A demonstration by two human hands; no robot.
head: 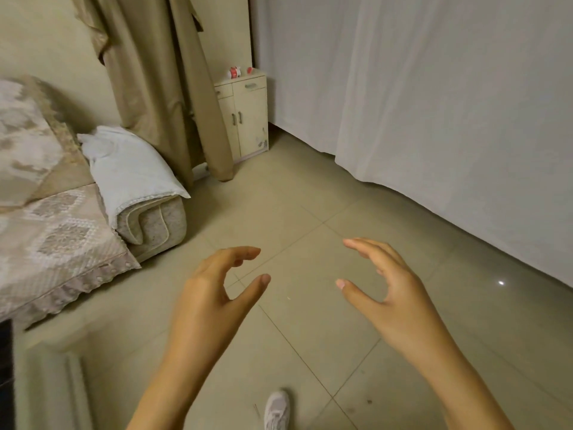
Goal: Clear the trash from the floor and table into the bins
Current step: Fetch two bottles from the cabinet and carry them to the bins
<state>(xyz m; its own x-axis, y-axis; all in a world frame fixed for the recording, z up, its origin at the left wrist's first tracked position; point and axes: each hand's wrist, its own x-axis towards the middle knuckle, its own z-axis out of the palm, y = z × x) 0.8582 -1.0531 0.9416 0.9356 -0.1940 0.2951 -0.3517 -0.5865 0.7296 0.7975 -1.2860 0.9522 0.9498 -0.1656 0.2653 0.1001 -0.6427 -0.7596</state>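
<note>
Both forearms were stretched forward over the tiled floor (310,193), with the left hand (214,293) and the right hand (393,293) held side by side and well apart. Each grip was loosely apart, fingers gently curved and thumb spread, and nothing was held in either one. A pale shoe (277,409) was seen on the tiles between the arms at the lower edge. No trash and no bin could be made out; only a tiny pale speck (289,298) was noticed on the floor between the hands, too small to be identified. A patterned sofa (55,231) was placed at the left, its armrest draped with a white cloth (130,169). Tan curtains (161,88) were hung behind it, a small cream cabinet (246,119) was set in the corner with small red-and-white objects (236,72) on top, and white drapes (434,103) were hung along the right.
</note>
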